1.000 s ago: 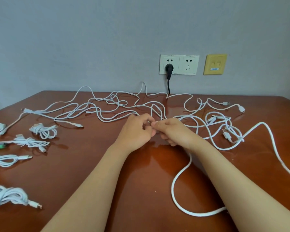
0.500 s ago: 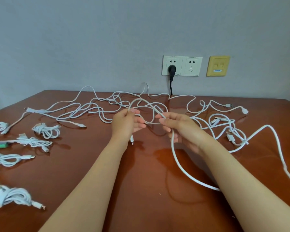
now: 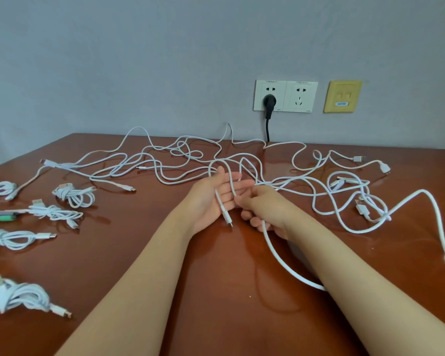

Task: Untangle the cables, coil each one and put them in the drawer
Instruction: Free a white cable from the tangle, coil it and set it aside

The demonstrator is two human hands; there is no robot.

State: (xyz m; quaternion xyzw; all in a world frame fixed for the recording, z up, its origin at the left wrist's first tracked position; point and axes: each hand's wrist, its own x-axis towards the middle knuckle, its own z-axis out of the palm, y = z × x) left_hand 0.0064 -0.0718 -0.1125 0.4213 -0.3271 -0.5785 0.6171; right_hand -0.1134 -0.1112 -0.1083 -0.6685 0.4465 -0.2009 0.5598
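A tangle of white cables (image 3: 165, 164) sprawls over the back of the brown table (image 3: 144, 253). My left hand (image 3: 212, 199) is palm up with straight fingers above the table's middle. One white cable loops over it, and the cable's plug end (image 3: 226, 217) hangs off the palm. My right hand (image 3: 263, 209) sits right beside it, fingers curled round the same white cable (image 3: 276, 255), which sags in an arc under my right forearm. More loose cable loops (image 3: 344, 196) lie to the right. No drawer is in view.
Several coiled white cables lie along the left side: coil (image 3: 75, 196), coil (image 3: 53, 213), coil (image 3: 10, 237), coil (image 3: 18, 296). A green item (image 3: 0, 217) pokes in at the left edge. On the wall behind are sockets (image 3: 299, 96) with a black plug (image 3: 269, 102) and a yellow plate (image 3: 342, 96).
My hands lifted the cable off the table, drew apart, then came together again. The left hand opened palm up with the cable looped over it; the plug end now hangs free.
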